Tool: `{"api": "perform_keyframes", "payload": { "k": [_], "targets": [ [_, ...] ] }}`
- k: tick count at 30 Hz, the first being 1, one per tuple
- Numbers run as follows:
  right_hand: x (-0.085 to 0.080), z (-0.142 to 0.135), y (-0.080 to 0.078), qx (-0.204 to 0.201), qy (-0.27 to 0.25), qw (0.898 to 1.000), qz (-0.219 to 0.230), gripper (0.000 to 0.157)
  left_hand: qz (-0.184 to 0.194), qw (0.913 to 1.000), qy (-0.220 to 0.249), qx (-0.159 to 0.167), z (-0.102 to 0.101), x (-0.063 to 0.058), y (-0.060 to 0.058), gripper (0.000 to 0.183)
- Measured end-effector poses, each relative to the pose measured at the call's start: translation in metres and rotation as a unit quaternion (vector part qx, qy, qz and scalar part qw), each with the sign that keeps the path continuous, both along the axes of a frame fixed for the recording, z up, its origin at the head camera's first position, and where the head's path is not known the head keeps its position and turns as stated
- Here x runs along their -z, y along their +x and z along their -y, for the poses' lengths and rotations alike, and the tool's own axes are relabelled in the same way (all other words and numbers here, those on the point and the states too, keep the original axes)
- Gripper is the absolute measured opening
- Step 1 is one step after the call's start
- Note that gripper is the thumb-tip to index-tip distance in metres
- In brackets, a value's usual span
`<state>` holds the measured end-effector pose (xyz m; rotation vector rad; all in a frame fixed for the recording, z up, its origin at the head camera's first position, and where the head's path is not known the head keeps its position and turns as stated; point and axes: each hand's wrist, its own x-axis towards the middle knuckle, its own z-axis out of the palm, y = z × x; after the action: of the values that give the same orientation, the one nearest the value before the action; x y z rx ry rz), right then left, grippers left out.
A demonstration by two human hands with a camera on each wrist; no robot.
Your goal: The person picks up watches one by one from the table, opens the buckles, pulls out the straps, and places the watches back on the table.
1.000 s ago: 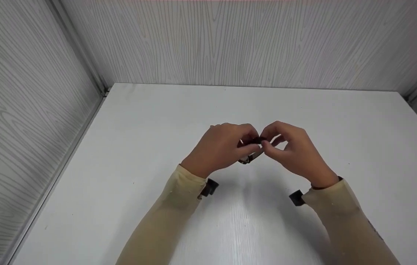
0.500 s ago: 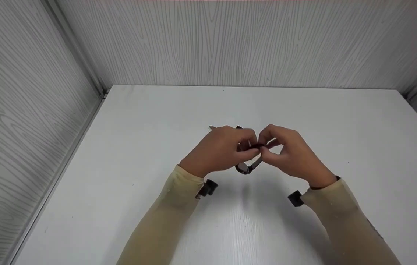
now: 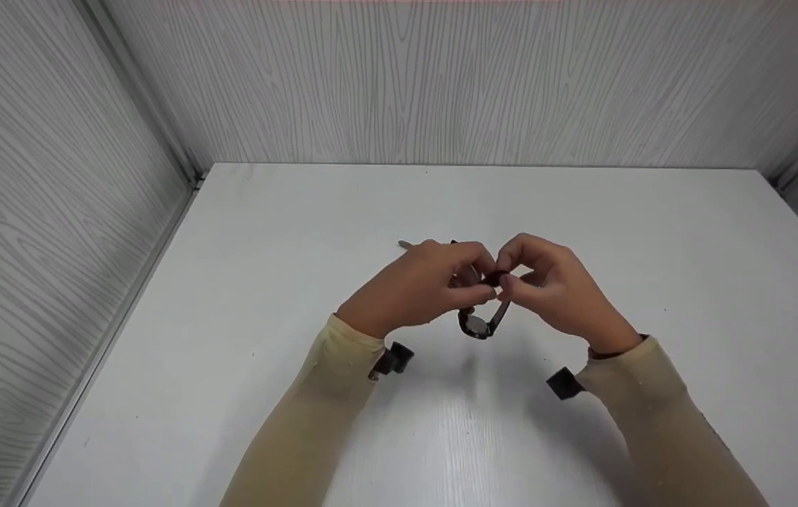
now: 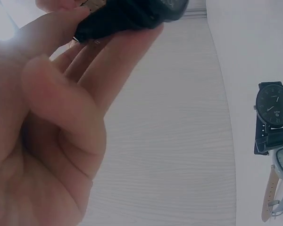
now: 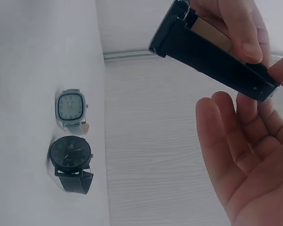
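Observation:
A dark-strapped wristwatch (image 3: 476, 326) is held up above the table between both hands, its face hanging low toward the person. The left hand (image 3: 416, 287) pinches its strap between thumb and fingers. From the other side, the right hand (image 3: 555, 290) pinches the strap close to the left fingertips. In the right wrist view the black strap (image 5: 212, 59) bends back in a loop with a tan inner side. Its face is turned away there. Fingers cover the strap ends, so whether they are fastened cannot be told.
On the white table (image 3: 300, 211) lie two other watches, mostly behind the left hand in the head view: a black round one (image 5: 70, 153) and a pale squarish one (image 5: 70, 107). Wood-grain panels (image 3: 399, 84) stand at the back and sides.
The held watch's face has come down further below the hands and shows more. The hands stay close together and have shifted only slightly.

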<state>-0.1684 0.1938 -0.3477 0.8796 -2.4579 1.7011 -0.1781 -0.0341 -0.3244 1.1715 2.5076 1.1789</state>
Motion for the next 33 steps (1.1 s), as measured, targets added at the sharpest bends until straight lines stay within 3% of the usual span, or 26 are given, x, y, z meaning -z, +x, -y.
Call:
{"api": "perform_keyframes", "payload": {
  "k": [3, 8, 14, 23, 33],
  "targets": [
    [-0.0007, 0.0002, 0.0, 0.011, 0.007, 1.0, 0.009, 0.005, -0.022, 0.9997, -0.008, -0.01, 0.0009, -0.0005, 0.0018, 0.018],
    [-0.0031, -0.0006, 0.0005, 0.049, 0.07, 0.995, -0.041, 0.007, -0.081, 0.995, -0.038, -0.045, -0.0005, -0.0012, 0.0021, 0.021],
    [-0.0031, 0.0006, 0.001, 0.039, 0.097, 0.989, -0.101, 0.018, -0.143, 0.9856, -0.061, -0.067, 0.0, 0.0012, 0.0008, 0.018],
    [-0.0005, 0.0011, 0.001, 0.025, 0.126, 0.986, -0.109, 0.02, -0.154, 0.9838, -0.073, -0.055, 0.0001, 0.0027, 0.0004, 0.017],
    [-0.0014, 0.0056, 0.0014, 0.033, 0.128, 0.985, -0.115, 0.021, -0.142, 0.9847, -0.068, -0.075, 0.0006, 0.0021, -0.0013, 0.025]
  ]
}}
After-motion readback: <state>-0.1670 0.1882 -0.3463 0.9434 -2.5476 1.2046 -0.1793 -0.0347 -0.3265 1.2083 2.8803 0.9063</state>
